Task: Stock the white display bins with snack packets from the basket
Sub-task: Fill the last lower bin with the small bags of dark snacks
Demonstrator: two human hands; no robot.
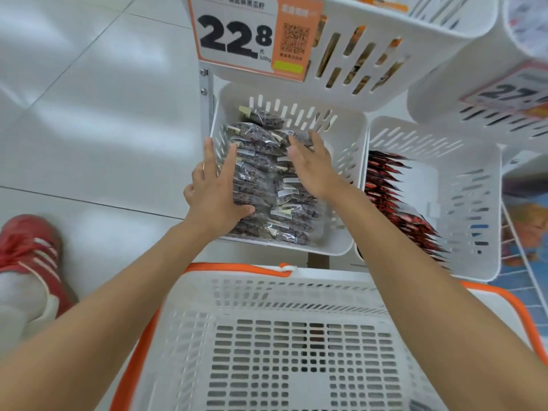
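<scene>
A white slotted display bin (341, 221) on the lowest shelf holds a row of clear snack packets (261, 170) with dark contents and white labels. My left hand (218, 197) lies flat against the left side of the row, its fingers spread along the bin's left wall. On the right side of the row rests my right hand (314, 167), palm down on the packets with fingers apart. Neither hand grips a packet. Below my arms stands the white basket (281, 295) with orange handles; its slotted floor shows bare.
A second white bin (462, 203) to the right holds red packets (391, 200). Upper bins (370, 54) overhang, one with a "22.8" price card (237, 34). A red shoe (32, 250) rests on the white tiled floor at left.
</scene>
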